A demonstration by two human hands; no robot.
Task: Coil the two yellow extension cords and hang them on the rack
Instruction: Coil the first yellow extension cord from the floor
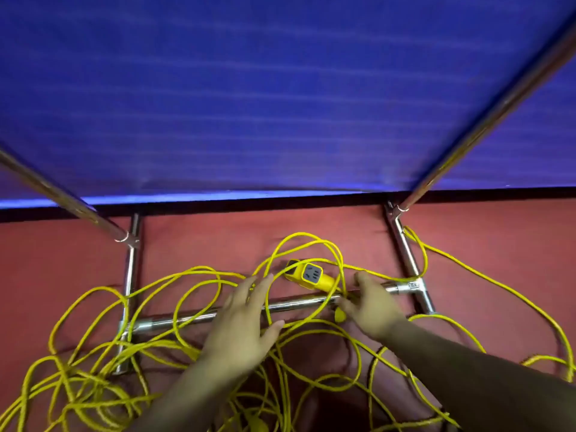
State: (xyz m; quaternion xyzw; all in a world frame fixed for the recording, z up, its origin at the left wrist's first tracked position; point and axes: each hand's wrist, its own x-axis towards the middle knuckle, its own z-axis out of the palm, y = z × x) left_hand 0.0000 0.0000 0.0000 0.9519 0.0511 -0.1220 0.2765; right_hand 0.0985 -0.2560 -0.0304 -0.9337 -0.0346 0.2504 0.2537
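Of the person only two bare forearms (467,372) show, each uncovered from the lower edge up to the wrist, ending in a bare left hand (244,319) and a bare right hand (372,310) with slender fingers, finer detail being lost to blur.

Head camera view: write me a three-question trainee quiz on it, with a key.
1. True or false: the yellow cords are already coiled neatly.
2. Where is the socket block? A) on the floor just beyond the rack's low bar, between the hands; B) hung on an upright pole; C) gripped in the left hand.
3. Fill in: the left hand's fingers are ___ (straight or curled).

Key: 1 false, they lie loose and tangled over the bar. 2 A. 3 straight.
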